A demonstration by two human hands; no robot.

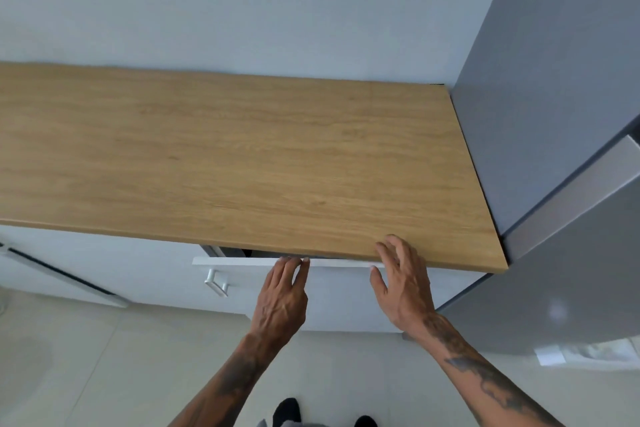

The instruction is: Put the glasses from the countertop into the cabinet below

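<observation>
The wooden countertop (242, 156) fills the middle of the head view, and no glasses show on it. Below its front edge, the white cabinet front (242, 274) with a metal handle (216, 282) stands slightly ajar, with a dark gap above it. My left hand (282, 298) rests its fingertips on the top edge of that front. My right hand (403, 277) hovers at the countertop's front edge with fingers spread, touching the same white edge. Neither hand holds anything. The cabinet's inside is hidden.
A tall grey fridge (554, 149) stands against the counter's right end. Another white cabinet front (69, 270) with a dark gap lies to the left. Pale floor tiles (104, 357) spread below, and my feet show at the bottom edge.
</observation>
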